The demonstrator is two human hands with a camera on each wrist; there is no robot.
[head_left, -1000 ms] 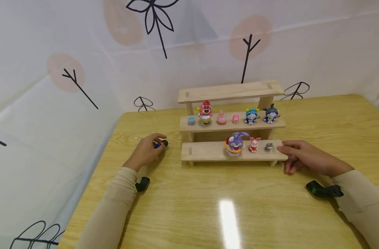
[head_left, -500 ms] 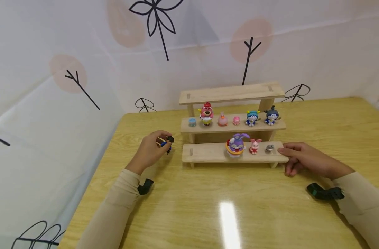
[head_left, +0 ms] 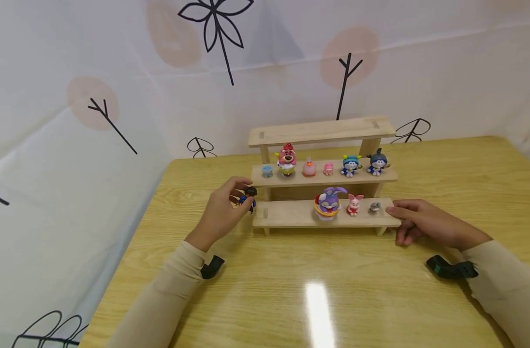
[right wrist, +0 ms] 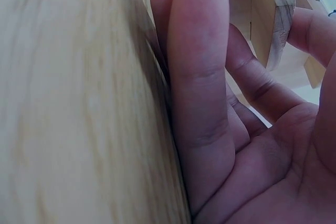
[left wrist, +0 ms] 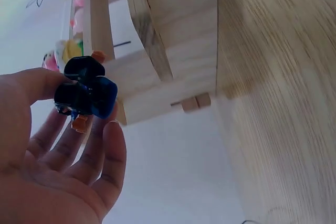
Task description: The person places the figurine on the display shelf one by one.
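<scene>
My left hand [head_left: 221,210] pinches a small toy figure [head_left: 249,193] with dark hair and blue clothes between thumb and fingers. It is at the left end of the lowest step of a three-tier wooden display shelf [head_left: 287,212]. In the left wrist view the toy's dark underside [left wrist: 86,87] faces the camera. My right hand [head_left: 436,220] grips the right end of that step, thumb at the top edge and fingers beneath. A purple rabbit figure [head_left: 329,202], a pink piglet figure [head_left: 354,205] and a tiny grey figure [head_left: 375,207] stand on the lowest step.
The middle tier bears a small blue piece [head_left: 267,171], a pink bear figure [head_left: 287,159], a pink duck-like figure [head_left: 309,168], a tiny pink figure [head_left: 328,168] and two blue-clad figures [head_left: 350,166]. The wooden table [head_left: 265,285] meets a patterned cloth [head_left: 291,72] behind.
My left hand has lifted the toy figure from beside the shelf and carried it right to the lowest step's left end. My right hand stays at the right end.
</scene>
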